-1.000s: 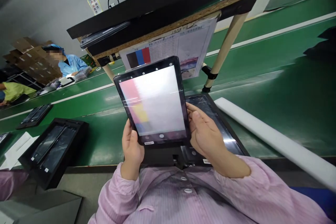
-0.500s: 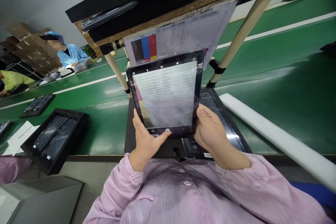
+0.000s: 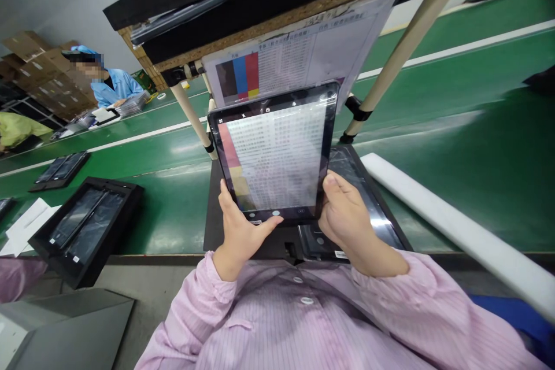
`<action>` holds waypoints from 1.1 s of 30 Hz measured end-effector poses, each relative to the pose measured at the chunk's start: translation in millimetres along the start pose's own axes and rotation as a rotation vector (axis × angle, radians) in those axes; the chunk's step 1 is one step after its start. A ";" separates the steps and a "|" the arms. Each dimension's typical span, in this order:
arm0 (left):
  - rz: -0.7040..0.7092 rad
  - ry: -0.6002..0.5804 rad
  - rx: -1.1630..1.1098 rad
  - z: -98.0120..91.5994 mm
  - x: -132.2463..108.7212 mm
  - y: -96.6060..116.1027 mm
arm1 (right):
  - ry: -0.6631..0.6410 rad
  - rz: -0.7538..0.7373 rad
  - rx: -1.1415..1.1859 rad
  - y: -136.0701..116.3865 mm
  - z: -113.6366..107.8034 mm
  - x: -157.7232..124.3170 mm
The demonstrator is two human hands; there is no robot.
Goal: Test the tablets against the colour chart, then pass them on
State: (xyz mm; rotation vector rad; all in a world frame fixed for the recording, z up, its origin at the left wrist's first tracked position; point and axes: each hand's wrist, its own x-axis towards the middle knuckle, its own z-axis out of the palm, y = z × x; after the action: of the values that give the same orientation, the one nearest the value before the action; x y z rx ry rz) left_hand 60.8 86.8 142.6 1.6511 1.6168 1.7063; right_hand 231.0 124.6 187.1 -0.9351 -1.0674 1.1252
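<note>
Hands point(image 3: 346, 219) in grip on opposite sides of tablet point(image 3: 275, 156), left thumb point(image 3: 269, 226) outstretched along bottom edge

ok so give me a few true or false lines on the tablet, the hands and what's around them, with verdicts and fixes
1. The right hand grips one side of the tablet. True.
2. The left hand touches the tablet's bottom edge with its thumb. True.
3. The tablet is dark all over. False: its screen is lit, showing rows of text and coloured patches.
4. A printed chart hangs below the shelf. True.
5. The tablet lies flat on the green bench. False: it is held up, tilted, in front of the chart.
6. Nothing white lies right of the tablet. False: a long white bar lies there.
</note>
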 end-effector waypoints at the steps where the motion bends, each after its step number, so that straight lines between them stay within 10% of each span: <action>1: -0.017 0.002 -0.091 -1.4 1.4 -1.3 | -0.003 0.005 -0.006 1.1 -0.8 -0.6; 7: -0.491 -0.030 -0.887 -21.1 17.9 -3.8 | -0.096 -0.077 -0.165 -7.6 -11.0 -8.7; 13: -0.667 -0.044 -1.096 -25.4 17.6 0.6 | -0.405 -0.451 -0.480 -58.4 -8.7 -2.7; 19: -0.643 -0.070 -1.143 -21.9 7.0 -4.5 | -0.381 -0.647 -0.672 -72.8 -8.0 12.5; 26: -0.676 -0.025 -1.041 -39.8 8.2 7.2 | -0.417 -0.511 -0.674 -54.6 -16.1 20.9; 33: -0.814 -0.073 -0.819 -73.8 22.6 -20.9 | -0.118 -0.437 -0.634 -54.7 -52.1 11.4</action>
State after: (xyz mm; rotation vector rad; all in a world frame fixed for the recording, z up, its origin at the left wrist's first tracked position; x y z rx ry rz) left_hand -16.8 74.6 157.4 0.5399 1.0608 1.4917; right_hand 295.0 122.8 228.8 -1.0528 -1.6810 0.4813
